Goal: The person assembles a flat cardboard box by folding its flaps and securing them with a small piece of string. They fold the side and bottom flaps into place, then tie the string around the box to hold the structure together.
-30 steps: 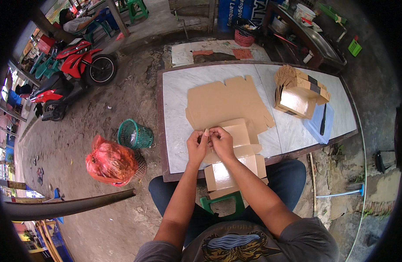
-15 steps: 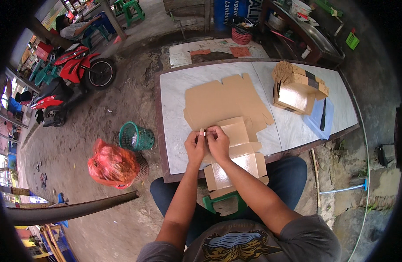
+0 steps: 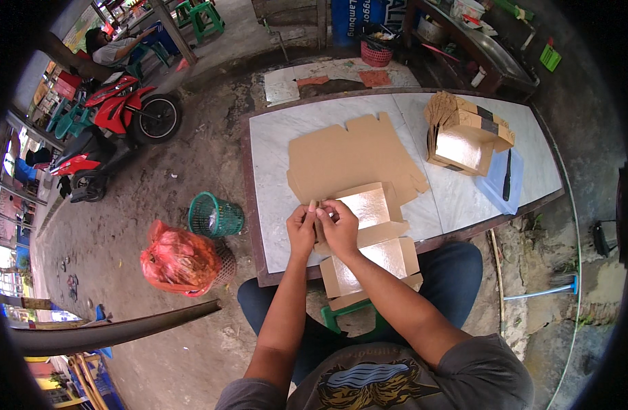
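Observation:
A brown cardboard box blank (image 3: 379, 263) with a glossy inner face lies partly unfolded at the table's near edge, its lower part reaching over my lap. My left hand (image 3: 301, 232) pinches the box's left side flap between thumb and fingers. Right beside it, my right hand (image 3: 341, 229) is closed on the same flap, thumb close to the left thumb. The fingers hide most of the gripped corner. Beyond the hands, a flat cardboard sheet (image 3: 348, 157) rests plain side up, partly beneath the box.
At the table's right stand nested cardboard boxes (image 3: 464, 147). A black-handled knife (image 3: 508, 178) lies on a translucent blue container (image 3: 495, 188). Left of the table are a green basket (image 3: 221, 217) and a red plastic bag (image 3: 180, 260). A red motorcycle (image 3: 109, 123) and a seated person are farther off.
My fingers have shifted slightly at the flap, and the right fingers curl more. The box stays almost in place; the view has moved a little.

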Demonstrator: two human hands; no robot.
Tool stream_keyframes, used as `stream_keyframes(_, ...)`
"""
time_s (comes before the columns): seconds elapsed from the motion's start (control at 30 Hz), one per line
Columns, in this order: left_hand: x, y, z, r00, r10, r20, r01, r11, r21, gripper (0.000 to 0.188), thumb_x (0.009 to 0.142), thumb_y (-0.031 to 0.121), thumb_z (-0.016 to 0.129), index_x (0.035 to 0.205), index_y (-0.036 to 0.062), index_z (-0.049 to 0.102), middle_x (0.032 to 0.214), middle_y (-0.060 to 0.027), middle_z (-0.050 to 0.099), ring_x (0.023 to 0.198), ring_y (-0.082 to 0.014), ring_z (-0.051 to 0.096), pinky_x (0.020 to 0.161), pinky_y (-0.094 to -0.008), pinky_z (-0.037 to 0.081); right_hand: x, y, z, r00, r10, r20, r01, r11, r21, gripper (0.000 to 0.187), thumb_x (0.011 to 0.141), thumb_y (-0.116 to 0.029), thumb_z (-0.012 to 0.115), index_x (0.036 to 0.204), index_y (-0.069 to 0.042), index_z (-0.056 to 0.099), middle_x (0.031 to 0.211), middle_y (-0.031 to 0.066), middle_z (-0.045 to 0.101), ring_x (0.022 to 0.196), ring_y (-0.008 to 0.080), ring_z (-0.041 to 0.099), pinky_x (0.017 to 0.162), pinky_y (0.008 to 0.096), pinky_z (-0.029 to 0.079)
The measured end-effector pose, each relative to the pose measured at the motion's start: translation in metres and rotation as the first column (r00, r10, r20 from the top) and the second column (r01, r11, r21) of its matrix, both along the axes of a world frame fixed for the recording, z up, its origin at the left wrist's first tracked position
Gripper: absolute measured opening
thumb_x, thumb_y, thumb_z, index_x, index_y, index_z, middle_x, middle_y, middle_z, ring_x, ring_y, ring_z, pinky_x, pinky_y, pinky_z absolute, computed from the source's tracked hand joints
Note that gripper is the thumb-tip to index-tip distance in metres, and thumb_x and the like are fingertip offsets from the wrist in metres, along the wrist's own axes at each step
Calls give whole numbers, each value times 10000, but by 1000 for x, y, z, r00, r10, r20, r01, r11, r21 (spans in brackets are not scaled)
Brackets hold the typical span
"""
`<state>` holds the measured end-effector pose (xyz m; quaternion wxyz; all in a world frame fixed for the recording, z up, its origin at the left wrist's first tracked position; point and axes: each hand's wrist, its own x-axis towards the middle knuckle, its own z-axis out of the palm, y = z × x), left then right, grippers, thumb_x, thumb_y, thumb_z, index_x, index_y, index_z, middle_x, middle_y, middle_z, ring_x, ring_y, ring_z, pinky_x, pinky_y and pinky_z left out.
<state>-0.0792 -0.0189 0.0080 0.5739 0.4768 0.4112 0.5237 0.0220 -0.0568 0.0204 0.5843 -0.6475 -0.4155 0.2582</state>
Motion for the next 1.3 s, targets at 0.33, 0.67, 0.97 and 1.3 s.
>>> stream_keyframes(0.33, 3, -3, 10, 999, -43, 25, 44, 998, -44, 281, 1082, 248, 621, 904, 34, 662, 752, 46, 598, 692, -32, 490, 613, -231, 400, 1, 7, -31, 935, 39, -353, -39, 999, 8, 114, 968, -115, 740, 991, -29, 668, 846, 9, 692, 740, 70, 598, 659, 268, 502)
stream_keyframes(0.67, 2, -2, 3, 973, 94, -212, -85, 995, 53, 340, 1014, 260, 720, 791, 9, 666, 691, 36, 607, 640, -57, 483, 564, -255, 405, -20, -2, 18, 969, -75, 236, 122, 974, -192, 193, 1035, -180, 584, 994, 10, 587, 892, 246, 688, 856, 464, 676, 749, 521, 529)
stream_keyframes(0.97, -2, 22, 45, 781, 69, -620, 107, 964, 242, 480, 902, 330, 832, 657, -21, 617, 525, -116, 575, 457, -125, 524, 457, -329, 417, -16, -5, 11, 983, -27, 179, 55, 987, -151, 187, 1057, -188, 541, 1041, -2, 548, 894, 254, 688, 867, 483, 674, 735, 572, 508)
stream_keyframes(1.3, -11, 24, 41, 636, 14, -772, 270, 933, 239, 432, 988, 292, 712, 735, -55, 671, 592, -212, 627, 496, -274, 659, 503, -413, 483, -9, -2, 24, 957, 29, 288, 87, 920, -382, 250, 1051, -294, 534, 1076, -47, 562, 938, 232, 720, 904, 475, 693, 773, 591, 520)
